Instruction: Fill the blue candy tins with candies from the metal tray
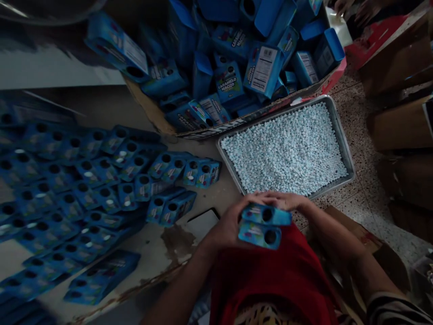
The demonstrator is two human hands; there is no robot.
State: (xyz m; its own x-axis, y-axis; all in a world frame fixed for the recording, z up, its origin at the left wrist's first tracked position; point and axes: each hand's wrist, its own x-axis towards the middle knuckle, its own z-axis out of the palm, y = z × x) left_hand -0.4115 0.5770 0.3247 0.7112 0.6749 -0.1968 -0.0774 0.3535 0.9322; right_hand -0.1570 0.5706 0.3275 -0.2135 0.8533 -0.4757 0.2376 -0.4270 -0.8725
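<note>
In front of the red apron, two small blue candy boxes [260, 231] are held side by side, their round dark holes facing up. My left hand [227, 225] is closed around their left side. My right hand [286, 200] reaches across their far side, its fingers meeting those of the left; part of its grip is hidden behind the boxes. Just beyond both hands lies a metal tray [352, 169] full of small pale blue and white candies [287, 144].
Many blue boxes [104, 198] stand in rows on the worn table [216, 198] at left. A large carton [152, 106] heaped with blue boxes is at the back. A flat dark-edged object [204, 221] lies near my left hand. Cardboard boxes [401, 126] line the right; another person's hands [363, 11] show top right.
</note>
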